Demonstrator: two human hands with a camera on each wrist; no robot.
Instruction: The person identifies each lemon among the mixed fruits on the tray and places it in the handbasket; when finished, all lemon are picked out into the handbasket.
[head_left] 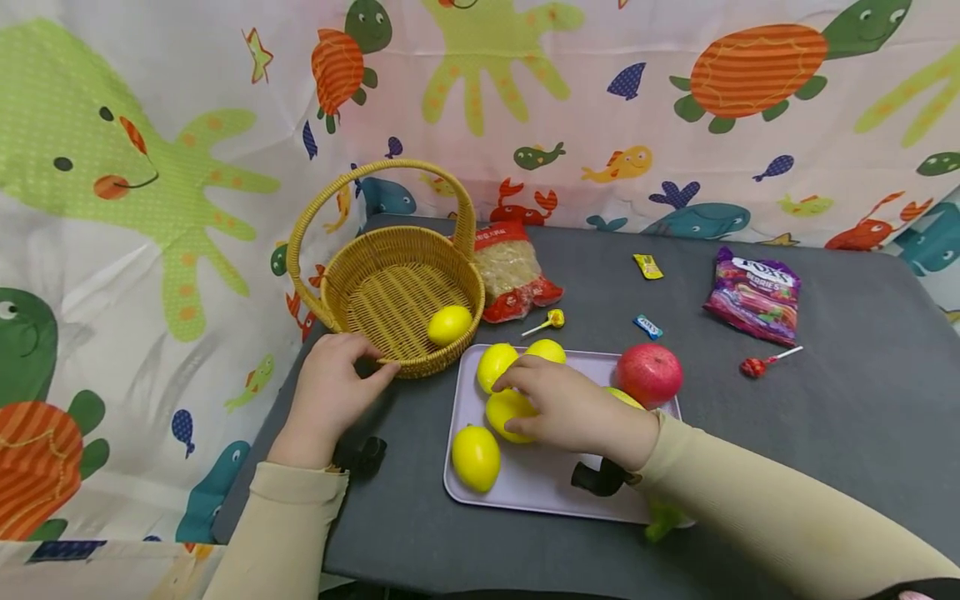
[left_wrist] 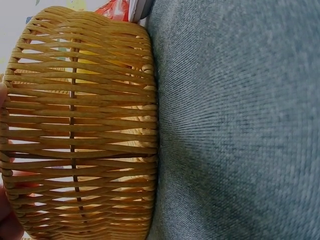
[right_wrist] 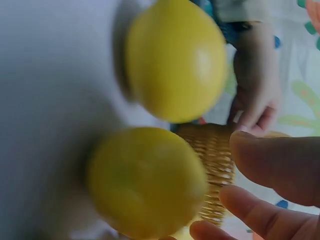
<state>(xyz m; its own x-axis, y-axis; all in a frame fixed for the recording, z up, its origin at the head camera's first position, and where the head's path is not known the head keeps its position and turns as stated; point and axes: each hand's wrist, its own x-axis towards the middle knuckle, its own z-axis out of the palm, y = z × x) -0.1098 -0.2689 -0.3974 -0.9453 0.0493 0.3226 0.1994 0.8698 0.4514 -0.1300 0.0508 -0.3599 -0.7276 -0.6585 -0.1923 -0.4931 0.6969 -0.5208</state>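
The left hand (head_left: 333,392) pinches the near rim of the wicker basket (head_left: 437,362), with one lemon (head_left: 450,325) lying inside; the right hand (head_left: 573,408), thumb and fingers parted, is at another lemon (head_left: 504,414) on the lilac tray (head_left: 525,497), not gripping it; a pomegranate (head_left: 649,375) lies on the tray's far right side.

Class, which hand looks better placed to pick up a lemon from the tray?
Probably the right hand: it is close to a lemon on the tray, while the left hand grips the basket.
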